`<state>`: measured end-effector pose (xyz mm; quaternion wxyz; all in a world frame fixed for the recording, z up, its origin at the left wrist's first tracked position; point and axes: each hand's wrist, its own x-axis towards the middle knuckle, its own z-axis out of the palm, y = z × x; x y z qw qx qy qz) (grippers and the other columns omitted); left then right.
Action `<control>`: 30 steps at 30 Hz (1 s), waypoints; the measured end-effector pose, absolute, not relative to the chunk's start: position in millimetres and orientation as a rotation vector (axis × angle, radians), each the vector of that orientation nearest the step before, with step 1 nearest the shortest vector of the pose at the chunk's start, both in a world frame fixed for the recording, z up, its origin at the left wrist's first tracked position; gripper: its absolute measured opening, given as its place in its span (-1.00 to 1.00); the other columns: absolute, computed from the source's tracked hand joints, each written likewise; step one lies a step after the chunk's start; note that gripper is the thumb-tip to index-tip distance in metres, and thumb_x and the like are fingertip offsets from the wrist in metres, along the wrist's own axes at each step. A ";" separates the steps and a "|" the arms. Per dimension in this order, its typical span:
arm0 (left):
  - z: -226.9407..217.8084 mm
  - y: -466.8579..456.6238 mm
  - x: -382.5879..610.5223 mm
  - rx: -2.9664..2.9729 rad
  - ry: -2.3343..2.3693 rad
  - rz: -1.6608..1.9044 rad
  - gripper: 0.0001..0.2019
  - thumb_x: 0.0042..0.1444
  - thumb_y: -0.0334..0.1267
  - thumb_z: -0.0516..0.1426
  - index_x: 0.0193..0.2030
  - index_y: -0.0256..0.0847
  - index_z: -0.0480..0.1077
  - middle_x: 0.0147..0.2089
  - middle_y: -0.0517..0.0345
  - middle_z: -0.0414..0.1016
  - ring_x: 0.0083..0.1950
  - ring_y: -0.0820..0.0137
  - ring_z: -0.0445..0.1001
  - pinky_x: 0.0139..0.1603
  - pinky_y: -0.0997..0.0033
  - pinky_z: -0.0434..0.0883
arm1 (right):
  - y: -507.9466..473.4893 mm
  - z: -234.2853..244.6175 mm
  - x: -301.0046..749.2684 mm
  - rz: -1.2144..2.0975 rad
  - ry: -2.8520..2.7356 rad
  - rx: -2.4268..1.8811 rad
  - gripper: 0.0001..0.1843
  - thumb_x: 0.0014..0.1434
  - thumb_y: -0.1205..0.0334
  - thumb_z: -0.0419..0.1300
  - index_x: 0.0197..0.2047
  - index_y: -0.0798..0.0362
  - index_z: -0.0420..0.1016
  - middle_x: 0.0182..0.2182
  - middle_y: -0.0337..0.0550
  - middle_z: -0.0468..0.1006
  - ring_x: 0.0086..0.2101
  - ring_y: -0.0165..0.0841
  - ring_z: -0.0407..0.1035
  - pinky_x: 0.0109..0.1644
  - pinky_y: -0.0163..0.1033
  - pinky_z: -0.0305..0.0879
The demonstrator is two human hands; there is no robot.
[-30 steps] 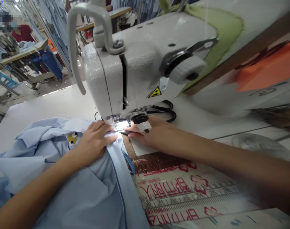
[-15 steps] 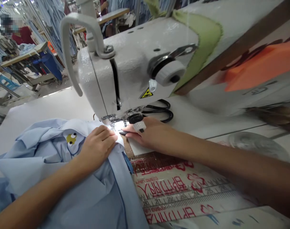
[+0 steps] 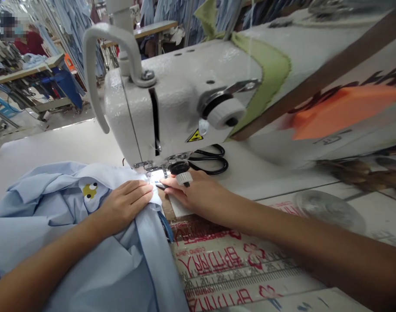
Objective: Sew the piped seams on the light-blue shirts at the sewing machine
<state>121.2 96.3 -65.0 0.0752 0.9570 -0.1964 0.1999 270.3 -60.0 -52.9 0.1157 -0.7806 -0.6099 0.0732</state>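
A white industrial sewing machine [image 3: 184,99] fills the middle of the view. Light blue fabric [image 3: 96,255] with a small yellow cartoon patch [image 3: 88,190] lies bunched at the lower left, its edge running under the lit presser foot [image 3: 151,172]. My left hand [image 3: 124,203] lies flat on the fabric just left of the needle, fingers stretched forward. My right hand [image 3: 193,194] rests on the machine bed right of the needle, fingers together, pinching a thin dark tool whose tip points at the presser foot. A black-and-white knob stands just above that hand.
Black-handled scissors [image 3: 211,158] lie on the bed behind my right hand. A printed ruler strip [image 3: 237,268] with red characters covers the table front. An orange piece [image 3: 341,110] sits at right. Another person [image 3: 25,41] works at a far table, upper left.
The view has shifted slightly left and down. Both hands have stayed at the needle, and my left hand has eased a little back along the fabric.
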 end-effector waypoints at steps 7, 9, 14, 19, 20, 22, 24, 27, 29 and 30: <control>-65.8 98.5 123.9 2.879 -0.599 0.616 -0.80 0.21 -0.45 -0.03 -0.06 -0.36 0.31 -0.05 -0.02 0.43 0.03 0.32 0.34 0.05 0.24 0.39 | -59.6 -53.9 269.9 0.133 -1.808 -2.304 -0.71 0.21 0.27 -0.07 -0.28 0.10 0.47 -0.35 -0.05 0.44 -0.50 -0.39 0.23 -0.43 -0.26 0.08; -64.6 99.4 124.5 2.886 -0.600 0.623 -0.81 0.21 -0.45 -0.03 -0.07 -0.37 0.32 -0.05 -0.03 0.44 0.03 0.32 0.34 0.04 0.24 0.39 | -58.6 -55.0 270.2 0.125 -1.793 -2.303 -0.71 0.21 0.27 -0.07 -0.30 0.12 0.47 -0.36 -0.04 0.43 -0.52 -0.40 0.22 -0.44 -0.26 0.08; -61.8 102.0 125.4 2.855 -0.683 0.634 -0.79 0.21 -0.47 -0.06 -0.05 -0.41 0.30 -0.05 -0.08 0.44 0.05 0.29 0.34 0.04 0.22 0.39 | -55.9 -57.3 271.3 0.144 -1.808 -2.292 -0.74 0.20 0.30 -0.06 -0.26 0.09 0.46 -0.35 -0.08 0.42 -0.53 -0.40 0.21 -0.46 -0.25 0.06; -61.8 104.0 126.5 2.860 -0.669 0.635 -0.80 0.21 -0.46 -0.03 -0.05 -0.36 0.30 -0.06 -0.03 0.45 0.04 0.33 0.35 0.04 0.25 0.40 | -54.9 -61.6 271.8 0.077 -1.758 -2.284 -0.77 0.19 0.27 -0.03 -0.39 0.09 0.42 -0.44 -0.12 0.37 -0.57 -0.43 0.16 -0.49 -0.27 0.00; -61.8 104.3 126.7 2.862 -0.671 0.640 -0.80 0.21 -0.46 -0.03 -0.05 -0.35 0.30 -0.06 -0.03 0.45 0.04 0.33 0.35 0.04 0.25 0.40 | -54.7 -62.9 271.8 0.057 -1.750 -2.279 -0.77 0.18 0.25 -0.02 -0.42 0.09 0.40 -0.45 -0.13 0.36 -0.57 -0.44 0.15 -0.50 -0.28 0.00; -61.4 104.8 126.9 2.857 -0.685 0.650 -0.80 0.21 -0.46 -0.03 -0.05 -0.36 0.30 -0.06 -0.04 0.45 0.04 0.32 0.36 0.03 0.24 0.40 | -54.1 -65.9 271.7 0.016 -1.741 -2.280 -0.78 0.17 0.25 -0.01 -0.43 0.09 0.39 -0.46 -0.13 0.35 -0.58 -0.45 0.13 -0.51 -0.28 -0.02; -61.1 105.4 127.1 2.849 -0.695 0.641 -0.79 0.20 -0.46 -0.03 -0.04 -0.37 0.30 -0.06 -0.05 0.45 0.05 0.31 0.36 0.03 0.24 0.41 | -53.8 -68.2 271.8 -0.010 -1.742 -2.298 -0.78 0.18 0.25 -0.03 -0.41 0.09 0.39 -0.45 -0.12 0.36 -0.60 -0.45 0.13 -0.52 -0.28 -0.03; -61.4 106.4 127.2 2.851 -0.683 0.610 -0.79 0.21 -0.45 -0.02 -0.03 -0.36 0.29 -0.06 -0.05 0.45 0.05 0.31 0.35 0.03 0.24 0.40 | -56.3 -66.7 273.0 -0.006 -1.802 -2.305 -0.75 0.19 0.26 -0.05 -0.39 0.09 0.41 -0.46 -0.09 0.38 -0.58 -0.42 0.17 -0.52 -0.27 -0.01; -61.8 106.7 127.2 2.858 -0.675 0.599 -0.79 0.21 -0.44 -0.03 -0.02 -0.33 0.28 -0.04 -0.04 0.45 0.07 0.33 0.35 0.04 0.24 0.40 | -60.4 -60.6 274.5 0.004 -1.833 -2.301 -0.73 0.20 0.27 -0.07 -0.36 0.09 0.44 -0.44 -0.06 0.40 -0.55 -0.39 0.22 -0.50 -0.25 0.03; -61.8 106.6 127.2 2.861 -0.675 0.596 -0.79 0.22 -0.43 -0.03 -0.02 -0.32 0.28 -0.04 -0.03 0.45 0.07 0.33 0.34 0.04 0.24 0.40 | -62.8 -56.2 275.2 0.018 -1.838 -2.304 -0.73 0.20 0.26 -0.07 -0.33 0.08 0.45 -0.42 -0.04 0.41 -0.53 -0.37 0.25 -0.48 -0.24 0.06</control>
